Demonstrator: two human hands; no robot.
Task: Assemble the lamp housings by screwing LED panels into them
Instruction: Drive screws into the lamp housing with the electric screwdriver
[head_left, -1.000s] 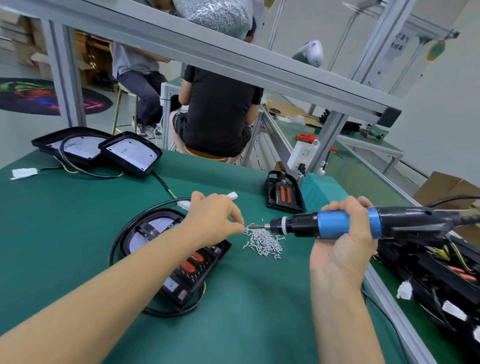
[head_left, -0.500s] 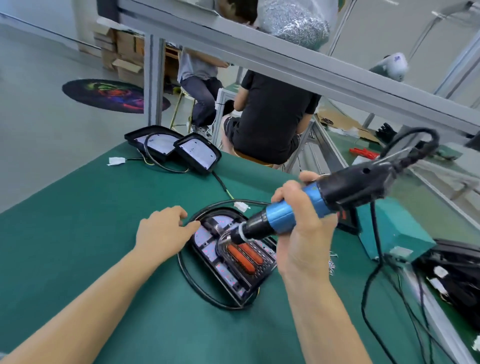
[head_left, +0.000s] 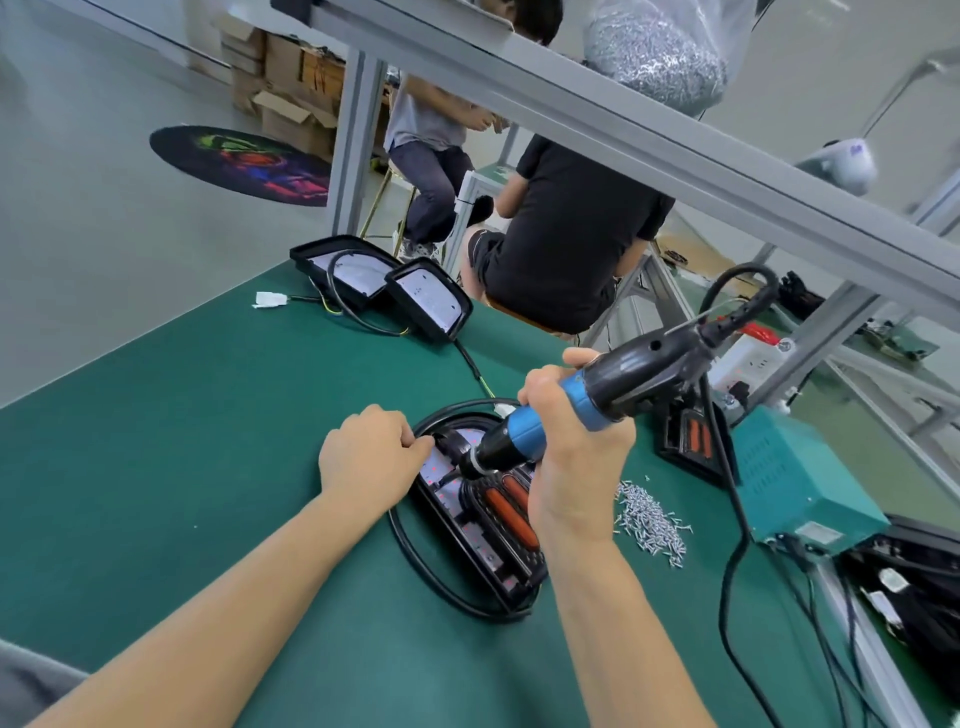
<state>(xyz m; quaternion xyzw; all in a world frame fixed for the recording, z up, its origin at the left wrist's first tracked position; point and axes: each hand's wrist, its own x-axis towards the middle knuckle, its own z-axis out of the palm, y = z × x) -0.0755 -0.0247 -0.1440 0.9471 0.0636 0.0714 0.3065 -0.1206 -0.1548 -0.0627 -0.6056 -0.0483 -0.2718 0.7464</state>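
On the green desk (head_left: 156, 441) lies the lamp housing (head_left: 483, 535), near a pile of screws (head_left: 649, 519). Left hand (head_left: 369, 462) rests curled on its edge, pinching nothing I can see. Right hand (head_left: 571, 457) grips the electric screwdriver (head_left: 587, 405), tip down on the LED panel (head_left: 441, 462).

Green counter (head_left: 156, 441), teal power box (head_left: 795, 483) at right, two seated people beyond, cardboard boxes (head_left: 280, 78), round colourful floor mat (head_left: 239, 163)

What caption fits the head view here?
Right hand drives an electric screwdriver into the lamp housing while the left hand steadies its edge.
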